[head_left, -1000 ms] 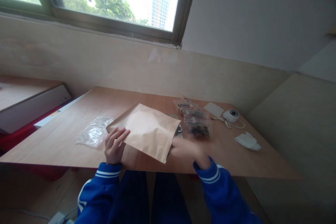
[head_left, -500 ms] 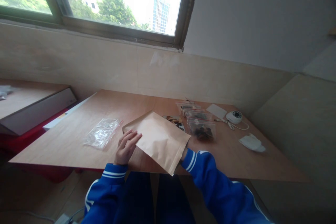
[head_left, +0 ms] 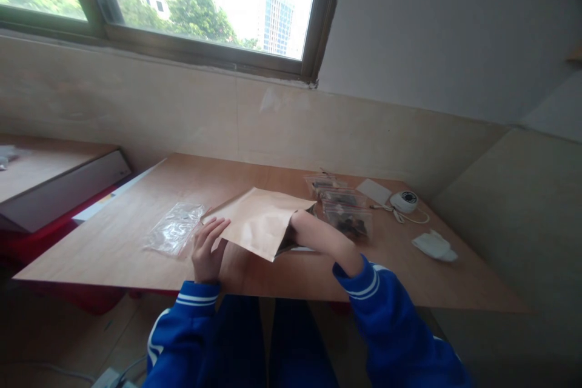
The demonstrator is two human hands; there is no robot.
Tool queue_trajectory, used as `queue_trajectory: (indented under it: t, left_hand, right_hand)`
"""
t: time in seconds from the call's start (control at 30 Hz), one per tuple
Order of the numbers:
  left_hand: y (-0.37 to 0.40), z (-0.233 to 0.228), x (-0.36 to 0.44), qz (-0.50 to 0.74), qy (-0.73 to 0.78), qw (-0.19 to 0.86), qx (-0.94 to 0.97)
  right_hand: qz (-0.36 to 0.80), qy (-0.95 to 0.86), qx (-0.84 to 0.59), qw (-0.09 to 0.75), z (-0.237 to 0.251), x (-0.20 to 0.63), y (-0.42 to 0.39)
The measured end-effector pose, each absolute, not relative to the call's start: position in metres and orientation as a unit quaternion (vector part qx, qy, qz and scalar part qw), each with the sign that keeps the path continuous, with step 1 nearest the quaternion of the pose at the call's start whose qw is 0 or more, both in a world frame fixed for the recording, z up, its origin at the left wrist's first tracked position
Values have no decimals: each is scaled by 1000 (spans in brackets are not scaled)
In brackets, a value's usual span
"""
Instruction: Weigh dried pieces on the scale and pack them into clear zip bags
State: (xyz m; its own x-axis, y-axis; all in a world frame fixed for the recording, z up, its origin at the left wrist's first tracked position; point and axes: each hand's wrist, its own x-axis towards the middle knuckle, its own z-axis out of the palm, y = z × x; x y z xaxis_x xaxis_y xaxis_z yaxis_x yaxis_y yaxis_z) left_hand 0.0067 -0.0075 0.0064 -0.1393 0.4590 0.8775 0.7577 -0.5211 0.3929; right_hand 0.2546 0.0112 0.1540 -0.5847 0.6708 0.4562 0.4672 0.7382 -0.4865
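A brown kraft paper bag (head_left: 257,218) is held slightly tilted over the table, its mouth gaping toward the right and showing a dark inside. My left hand (head_left: 209,251) grips the bag's left end, fingers lying across the top face and the thumb out of sight. Through the mouth reaches my right hand (head_left: 307,229); only the wrist and forearm side show, and its fingers are hidden inside the bag. Just left of my left hand lies a clear zip bag (head_left: 175,229), flat on the table.
Several zip bags with dark contents (head_left: 349,223) stand in a row behind my right forearm. Farther right are a white dome camera (head_left: 404,201) with its cable, a white card (head_left: 373,191) and a crumpled white cloth or tissue (head_left: 434,247). The wooden table (head_left: 113,248) ends near my legs.
The paper bag has tipped up and its mouth has opened wider. My right sleeve has drawn back to the right, baring the wrist; my left hand has shifted slightly left with the bag.
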Motion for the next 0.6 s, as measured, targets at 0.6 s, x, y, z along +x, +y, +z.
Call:
queue_trajectory:
  t: [0.6]
  left_hand:
    - [-1, 3, 4, -606, -473, 125, -627]
  right_hand:
    - [414, -729, -297, 457, 174, 262, 8]
